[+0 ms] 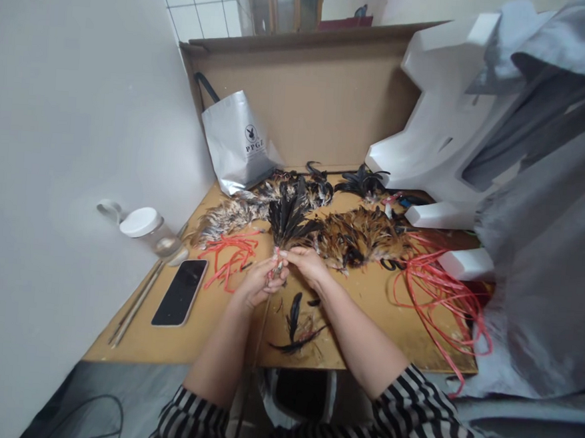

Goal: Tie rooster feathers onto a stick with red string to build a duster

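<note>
A bunch of black feathers [288, 217] stands fanned out upward, its quill ends inside my left hand [259, 280], whose fingers are wrapped round them. My right hand [307, 263] pinches at the base of the bunch, where a bit of pink-red string shows; its fingertips touch those of the left. Just beyond my hands lie brown feathers [366, 237] to the right and grey-white speckled feathers [237, 214] to the left. Short pieces of red plastic string [230, 255] rest left of my left hand. A few loose black feathers [294, 319] lie between my forearms.
On the left are a phone [180, 292], thin sticks [136, 305] and a white-lidded jar [154, 231]. A silver bag [238, 142] leans at the back near more black feathers [362, 182]. Tangled red string [439, 309] and white foam [434, 122] occupy the right.
</note>
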`<state>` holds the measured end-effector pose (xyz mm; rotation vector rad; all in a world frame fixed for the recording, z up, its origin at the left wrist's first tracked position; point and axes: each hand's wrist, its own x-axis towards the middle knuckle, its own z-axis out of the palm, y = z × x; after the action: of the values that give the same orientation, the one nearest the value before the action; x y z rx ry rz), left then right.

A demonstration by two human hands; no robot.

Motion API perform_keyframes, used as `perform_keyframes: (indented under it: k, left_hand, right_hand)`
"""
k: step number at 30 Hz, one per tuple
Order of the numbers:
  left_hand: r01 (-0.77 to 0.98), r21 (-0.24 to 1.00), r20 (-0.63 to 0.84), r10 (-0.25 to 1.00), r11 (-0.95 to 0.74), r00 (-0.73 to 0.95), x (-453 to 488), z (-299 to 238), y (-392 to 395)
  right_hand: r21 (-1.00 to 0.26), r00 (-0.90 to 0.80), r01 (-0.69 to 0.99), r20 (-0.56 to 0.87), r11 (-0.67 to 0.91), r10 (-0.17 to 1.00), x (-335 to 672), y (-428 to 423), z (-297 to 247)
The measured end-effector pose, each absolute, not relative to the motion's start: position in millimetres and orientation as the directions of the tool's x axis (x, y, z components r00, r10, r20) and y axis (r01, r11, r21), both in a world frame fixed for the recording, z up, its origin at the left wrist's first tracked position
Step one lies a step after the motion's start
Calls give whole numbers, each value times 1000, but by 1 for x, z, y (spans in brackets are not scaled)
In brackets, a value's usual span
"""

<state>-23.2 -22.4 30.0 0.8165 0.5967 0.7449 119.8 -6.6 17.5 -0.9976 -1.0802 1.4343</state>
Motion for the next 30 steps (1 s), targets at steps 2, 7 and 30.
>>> perform_keyframes:
  k: [2, 7, 30]
  left_hand:
    - [-355, 797, -193, 762, 489, 618, -25, 28, -21]
    - [-390, 712, -180, 689, 584, 702, -26, 30, -20]
    - [-531, 508, -166, 682, 678, 712, -32, 27, -17]
  right_hand:
    - [-967, -129, -246, -33, -64, 991, 121, -6, 17]
    - [-981, -92, -187, -42, -59, 995, 120, -7, 18]
    - [-991, 476, -5, -117, -130, 872, 277, -171, 9]
